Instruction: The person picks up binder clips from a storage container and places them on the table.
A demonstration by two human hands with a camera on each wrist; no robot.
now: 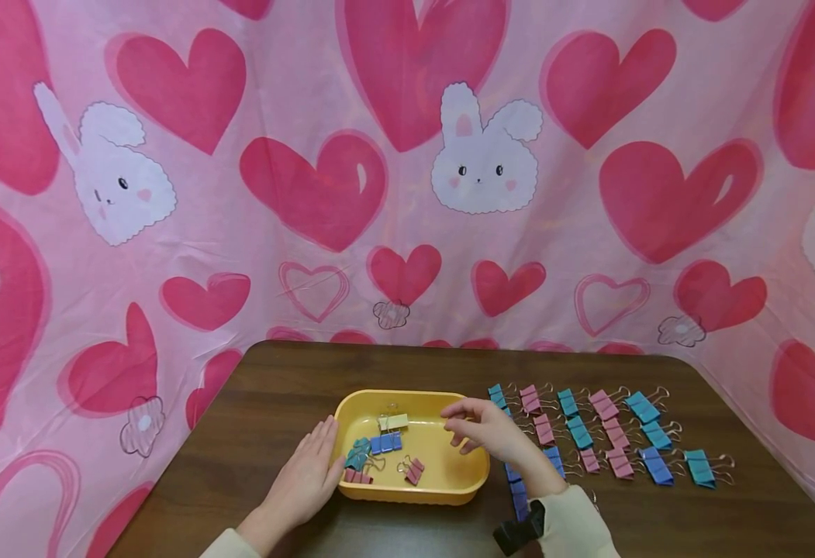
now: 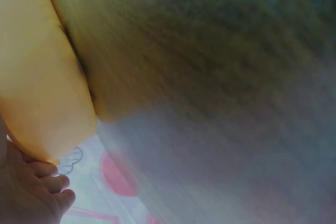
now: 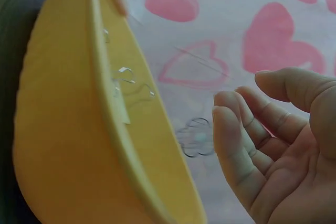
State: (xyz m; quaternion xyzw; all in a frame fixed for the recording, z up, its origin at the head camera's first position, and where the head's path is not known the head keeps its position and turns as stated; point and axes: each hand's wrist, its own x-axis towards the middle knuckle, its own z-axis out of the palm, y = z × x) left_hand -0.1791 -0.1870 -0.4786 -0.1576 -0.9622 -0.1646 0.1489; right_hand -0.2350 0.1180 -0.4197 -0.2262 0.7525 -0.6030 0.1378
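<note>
A yellow plastic tub (image 1: 442, 496) stands on the table with several binder clips in it. Inside, a cream clip (image 1: 395, 421) lies behind a blue clip (image 1: 386, 442), a teal clip (image 1: 358, 454) sits at the left, and a pink clip (image 1: 414, 471) lies near the front. My left hand (image 1: 304, 474) rests against the tub's left side with fingers straight. Above the tub's right end hovers my right hand (image 1: 487, 430), its fingers loosely bent. In the right wrist view nothing shows between the fingers of the right hand (image 3: 278, 150).
Rows of teal, pink and blue binder clips lie on the brown table (image 1: 240, 434) right of the tub, among them a teal clip (image 1: 700, 468) at the far right. My right forearm covers part of them. A heart-patterned pink cloth (image 1: 407, 232) hangs behind.
</note>
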